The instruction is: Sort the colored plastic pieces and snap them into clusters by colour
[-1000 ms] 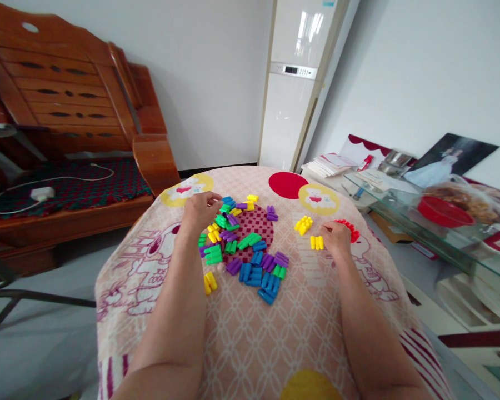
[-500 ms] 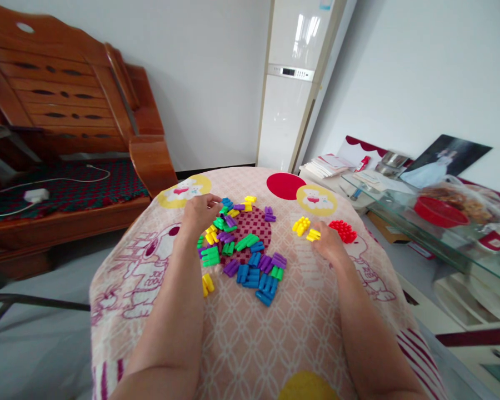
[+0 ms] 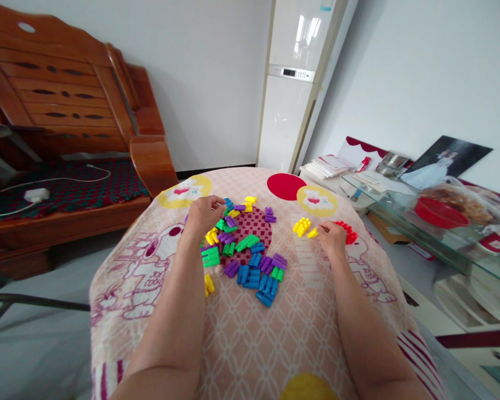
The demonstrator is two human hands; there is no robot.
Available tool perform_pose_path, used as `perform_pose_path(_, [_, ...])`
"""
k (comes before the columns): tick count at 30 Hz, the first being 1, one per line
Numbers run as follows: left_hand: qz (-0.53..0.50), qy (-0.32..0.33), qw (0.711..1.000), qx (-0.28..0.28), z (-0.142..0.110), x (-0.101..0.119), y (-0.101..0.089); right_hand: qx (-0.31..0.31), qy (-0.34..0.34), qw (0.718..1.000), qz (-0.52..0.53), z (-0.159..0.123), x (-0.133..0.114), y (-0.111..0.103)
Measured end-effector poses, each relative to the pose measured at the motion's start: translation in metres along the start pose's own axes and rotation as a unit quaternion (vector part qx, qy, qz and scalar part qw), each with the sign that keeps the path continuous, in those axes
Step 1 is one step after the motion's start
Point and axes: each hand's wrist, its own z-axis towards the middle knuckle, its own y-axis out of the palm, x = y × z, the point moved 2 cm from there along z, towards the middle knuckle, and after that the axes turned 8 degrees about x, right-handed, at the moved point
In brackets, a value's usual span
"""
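Small yellow block [image 3: 313, 233] was on the tablecloth [image 3: 308, 316], right at your right hand's [image 3: 332, 239] fingertips, beside the yellow cluster [image 3: 302, 226]; that spot likely kept it easy to reach. Red blocks [image 3: 350, 234] sat partly hidden behind that hand. Your left hand [image 3: 206, 215] was bent over the mixed blocks' [image 3: 247, 241] far left edge, probably for close access, covering some. Couldn't tell whether either hand's fingers were clamped on anything.
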Motion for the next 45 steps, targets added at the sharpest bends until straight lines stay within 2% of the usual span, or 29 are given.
perform_pose_path(5, [0.005, -0.002, 1.000, -0.002, -0.001, 0.002, -0.001, -0.045, 0.023, 0.997, 0.066, 0.000, 0.008, 0.007])
perform_pose_path(10, [0.007, -0.011, 1.000, -0.003, -0.003, 0.006, -0.005, -0.097, -0.007, 0.993, 0.066, -0.002, 0.010, 0.014])
perform_pose_path(21, [-0.019, -0.013, 1.000, 0.006, -0.001, 0.001, -0.004, -0.101, -0.023, 0.990, 0.096, 0.001, 0.006, 0.021])
perform_pose_path(23, [-0.035, -0.015, 0.999, 0.022, -0.001, -0.001, -0.008, -0.088, -0.026, 0.991, 0.094, 0.000, 0.006, 0.017])
perform_pose_path(26, [-0.077, -0.025, 0.993, 0.085, -0.003, -0.001, -0.022, -0.014, -0.047, 0.995, 0.086, -0.001, 0.003, 0.006])
perform_pose_path(29, [-0.125, -0.038, 0.979, 0.159, -0.007, 0.003, -0.037, 0.051, -0.115, 0.987, 0.099, -0.009, -0.020, -0.006])
perform_pose_path(31, [-0.145, -0.041, 0.970, 0.191, -0.009, 0.006, -0.044, 0.042, -0.192, 0.971, 0.134, -0.027, -0.051, -0.010])
perform_pose_path(33, [-0.159, -0.043, 0.964, 0.209, -0.010, 0.008, -0.049, -0.010, -0.295, 0.939, 0.178, -0.057, -0.088, -0.011])
perform_pose_path(35, [-0.169, -0.045, 0.960, 0.218, -0.011, 0.008, -0.052, -0.082, -0.397, 0.889, 0.212, -0.098, -0.124, -0.009])
perform_pose_path(37, [-0.177, -0.043, 0.957, 0.227, -0.011, 0.008, -0.056, -0.175, -0.489, 0.830, 0.201, -0.141, -0.150, -0.001])
perform_pose_path(40, [-0.187, -0.039, 0.953, 0.235, -0.012, 0.006, -0.060, -0.260, -0.574, 0.763, 0.148, -0.191, -0.169, 0.014])
perform_pose_path(42, [-0.192, -0.040, 0.951, 0.238, -0.012, 0.006, -0.061, -0.268, -0.596, 0.748, 0.115, -0.208, -0.174, 0.023])
perform_pose_path(45, [-0.191, -0.041, 0.952, 0.237, -0.012, 0.005, -0.062, -0.254, -0.607, 0.748, 0.084, -0.215, -0.179, 0.033])
